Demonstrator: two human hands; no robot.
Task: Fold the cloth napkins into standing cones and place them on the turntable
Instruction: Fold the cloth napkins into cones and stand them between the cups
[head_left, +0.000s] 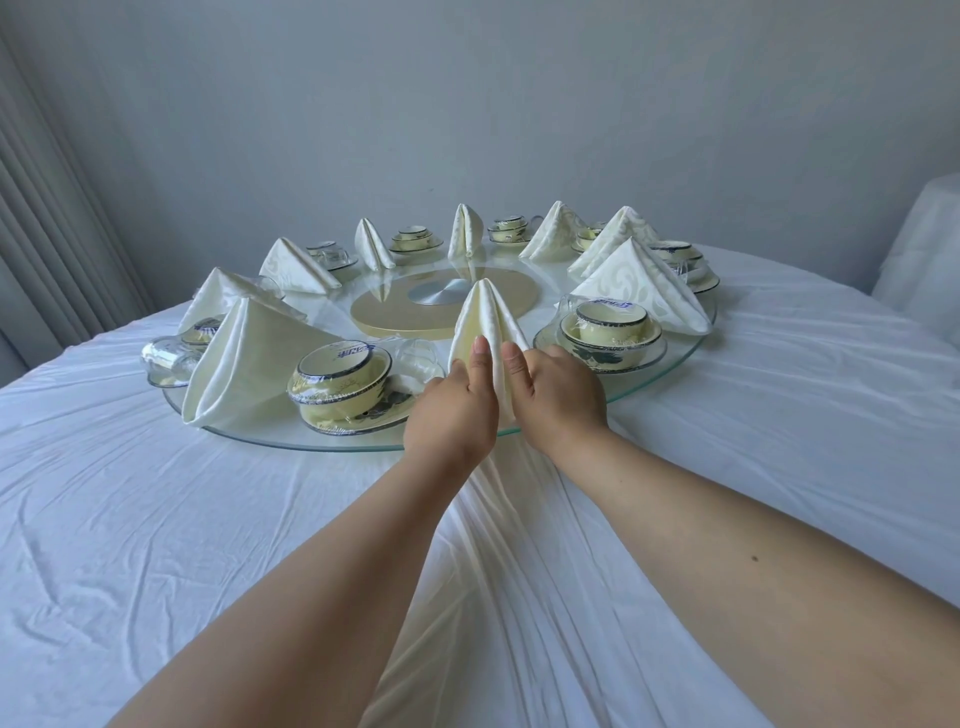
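Note:
A cream napkin cone (485, 317) stands upright at the near edge of the glass turntable (670, 376). My left hand (452, 405) holds its left side and my right hand (558, 392) holds its right side, thumbs up along the cloth. The cone's base is hidden behind my hands. Several other folded napkin cones stand round the turntable, among them a large one at the near left (244, 364) and one at the right (641, 286).
Wrapped bowl-and-plate sets (340, 387) (610, 325) and upturned glasses (166, 358) sit between the cones. A gold disc with a metal hub (441, 293) marks the centre. A wrinkled white tablecloth (208, 519) covers the round table. A covered chair (924, 249) stands at right.

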